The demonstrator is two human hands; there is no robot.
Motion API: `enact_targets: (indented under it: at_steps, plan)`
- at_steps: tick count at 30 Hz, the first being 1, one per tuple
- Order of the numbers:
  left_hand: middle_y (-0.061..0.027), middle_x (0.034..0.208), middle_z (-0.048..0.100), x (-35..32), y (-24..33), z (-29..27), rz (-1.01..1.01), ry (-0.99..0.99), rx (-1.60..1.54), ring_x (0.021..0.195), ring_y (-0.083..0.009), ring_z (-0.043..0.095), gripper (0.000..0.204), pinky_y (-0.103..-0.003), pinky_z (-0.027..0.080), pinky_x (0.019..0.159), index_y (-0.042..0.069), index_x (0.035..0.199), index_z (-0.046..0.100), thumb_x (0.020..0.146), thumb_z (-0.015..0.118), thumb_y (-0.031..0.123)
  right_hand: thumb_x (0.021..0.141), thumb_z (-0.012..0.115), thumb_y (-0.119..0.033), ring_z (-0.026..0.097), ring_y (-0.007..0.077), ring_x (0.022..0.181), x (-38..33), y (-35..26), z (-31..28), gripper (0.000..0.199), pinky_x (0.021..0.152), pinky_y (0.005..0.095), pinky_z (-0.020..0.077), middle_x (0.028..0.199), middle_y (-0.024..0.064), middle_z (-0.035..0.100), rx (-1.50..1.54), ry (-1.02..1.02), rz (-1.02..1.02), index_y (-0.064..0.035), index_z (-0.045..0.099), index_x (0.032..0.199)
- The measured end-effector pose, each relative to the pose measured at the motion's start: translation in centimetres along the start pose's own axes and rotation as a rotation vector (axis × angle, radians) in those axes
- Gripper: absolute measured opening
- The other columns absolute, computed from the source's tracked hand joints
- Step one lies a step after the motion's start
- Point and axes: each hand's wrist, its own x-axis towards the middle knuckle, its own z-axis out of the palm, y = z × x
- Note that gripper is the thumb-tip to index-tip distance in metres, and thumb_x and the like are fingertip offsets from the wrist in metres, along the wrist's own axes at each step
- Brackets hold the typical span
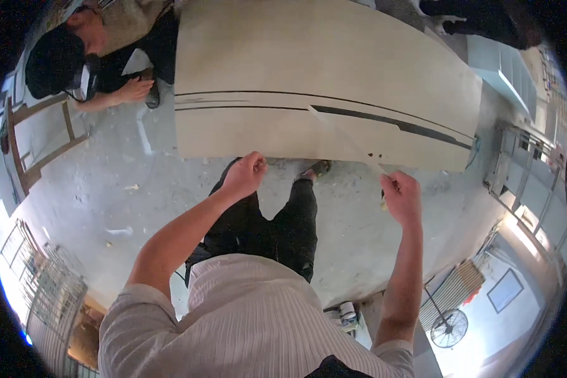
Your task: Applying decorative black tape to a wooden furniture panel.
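Observation:
A broad cream-coloured panel [264, 50] lies in front of me, marked with thin dark lines and one wider dark stripe [390, 121]. My right hand [401, 194] is closed in a pinch just off the panel's near edge. From its fingers a thin, pale, see-through strip [346, 137] runs slantwise up to the left, reaching the start of the dark stripe. Close to the near edge, left of the middle, my left hand [246, 175] is closed with its fingers curled; what is in it, if anything, is hidden. Two small dark spots [375, 155] show on the panel near the strip.
A person in a black cap [55, 62] crouches at the panel's left end, beside a wooden frame [41, 135]. Another person's dark sleeve [479, 19] shows at the far right. Metal racks [523, 170] stand on the right, and a fan [448, 327] at lower right.

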Motion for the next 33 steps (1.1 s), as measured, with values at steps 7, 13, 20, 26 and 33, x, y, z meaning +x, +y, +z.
enact_targets:
  at_steps: [7,13,20,26,33]
  plan:
    - [-0.0136,0.087,0.068,2.1,9.8,10.4,0.150,-0.027,0.112,0.084,-0.0278,0.070,0.021,-0.040,0.054,0.074,0.004,0.101,0.059,0.092,0.064,0.023,0.088,0.069,-0.015,0.051,0.0083,0.056,-4.2,8.8,-11.4,0.025,0.052,0.0284,0.0411,0.059,0.0051,0.057,0.192,0.013,0.113,0.0014,0.059,0.072]
    - [-0.0130,0.089,0.068,2.6,19.2,23.8,0.166,0.007,0.200,0.084,-0.0298,0.069,0.028,-0.041,0.055,0.075,0.006,0.111,0.055,0.091,0.065,0.023,0.090,0.068,-0.012,0.050,0.0071,0.055,-8.2,18.9,-21.7,0.022,0.051,0.0262,0.0396,0.058,0.0038,0.055,0.313,0.088,-0.027,0.0012,0.059,0.074]
    - [-0.0203,0.121,0.057,6.4,30.1,38.3,0.198,0.066,0.203,0.109,-0.0367,0.062,0.066,-0.047,0.050,0.093,0.003,0.139,0.037,0.087,0.070,0.026,0.088,0.068,-0.006,0.050,0.0086,0.054,-11.9,27.2,-32.6,0.020,0.051,0.0265,0.0389,0.058,0.0025,0.054,0.263,0.113,-0.136,0.0013,0.057,0.073]
    - [-0.0220,0.142,0.043,10.2,35.6,44.4,0.271,0.099,0.263,0.124,-0.0392,0.052,0.077,-0.048,0.045,0.102,0.005,0.146,0.032,0.083,0.071,0.027,0.084,0.069,-0.004,0.049,0.0093,0.057,-13.9,33.1,-40.9,0.016,0.054,0.0285,0.0402,0.059,0.0025,0.051,-0.047,0.267,-0.167,-0.0008,0.056,0.074]
    - [-0.0177,0.143,0.044,13.5,40.8,51.3,0.523,-0.065,0.291,0.122,-0.0363,0.054,0.067,-0.049,0.046,0.101,0.012,0.143,0.040,0.085,0.069,0.028,0.086,0.069,-0.015,0.049,0.0097,0.059,-18.2,39.6,-52.8,0.020,0.054,0.0254,0.0387,0.066,0.0016,0.052,-0.209,0.249,-0.072,-0.0029,0.056,0.077]
